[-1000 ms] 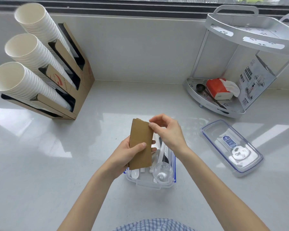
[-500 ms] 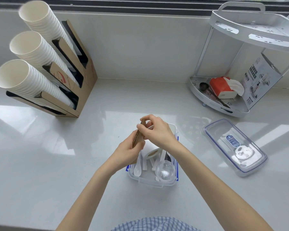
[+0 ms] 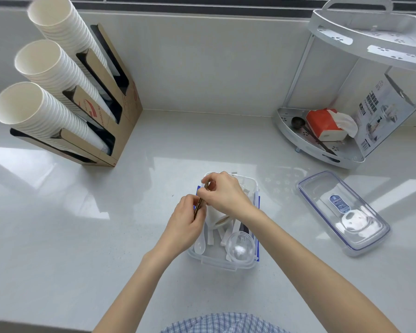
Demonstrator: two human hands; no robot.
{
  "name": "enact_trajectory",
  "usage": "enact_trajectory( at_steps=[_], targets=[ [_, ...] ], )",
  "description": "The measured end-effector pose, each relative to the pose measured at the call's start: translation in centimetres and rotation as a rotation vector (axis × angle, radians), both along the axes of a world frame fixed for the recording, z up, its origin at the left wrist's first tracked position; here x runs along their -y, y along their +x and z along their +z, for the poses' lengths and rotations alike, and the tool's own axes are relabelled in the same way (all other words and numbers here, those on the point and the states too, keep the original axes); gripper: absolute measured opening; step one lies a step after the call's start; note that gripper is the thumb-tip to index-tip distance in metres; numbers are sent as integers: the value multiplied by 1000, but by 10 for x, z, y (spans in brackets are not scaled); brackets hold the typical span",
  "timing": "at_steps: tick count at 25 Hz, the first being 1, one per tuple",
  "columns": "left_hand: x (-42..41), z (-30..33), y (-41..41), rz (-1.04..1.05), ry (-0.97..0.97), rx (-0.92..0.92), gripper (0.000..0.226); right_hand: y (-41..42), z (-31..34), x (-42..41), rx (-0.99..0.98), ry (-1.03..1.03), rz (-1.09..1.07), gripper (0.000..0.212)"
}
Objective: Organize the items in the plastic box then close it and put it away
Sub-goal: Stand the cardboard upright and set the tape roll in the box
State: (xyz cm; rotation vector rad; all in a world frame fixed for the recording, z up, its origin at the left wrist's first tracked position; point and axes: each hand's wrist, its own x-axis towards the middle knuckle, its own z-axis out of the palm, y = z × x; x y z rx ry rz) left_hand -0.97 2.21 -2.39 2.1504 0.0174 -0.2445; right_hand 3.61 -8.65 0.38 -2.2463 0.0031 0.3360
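The counter (image 3: 87,236) is pale grey-white and glossy. The box (image 3: 226,264) is clear plastic with blue clips, and its lid (image 3: 341,212) is clear with a blue rim seal and a blue label. The spoon (image 3: 199,246) and strips inside are white. The sleeve (image 3: 200,200), seen edge-on, looks brown. The cups (image 3: 46,66) are white, their holder (image 3: 120,111) brown card with a red mark. The rack (image 3: 322,150) is white with small flower cut-outs, and the tissue pack (image 3: 322,123) is red-orange. The shirt (image 3: 226,324) is a blue-and-white check.
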Motion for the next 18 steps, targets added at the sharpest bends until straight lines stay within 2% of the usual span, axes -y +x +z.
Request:
enact_trajectory(
  at_steps=[4,9,13,18],
  targets=[
    [-1,1,1,31,-16,1,5,1,0,2,27,-50,9,38],
    [-2,1,5,29,-26,87,11,7,2,3,52,-54,-2,38],
    [-7,-9,1,0,54,125,23,5,-11,2,-5,-66,28,42],
    [-8,-25,-5,-9,143,153,24,0,-27,-4,-22,-94,84,43]
  ],
)
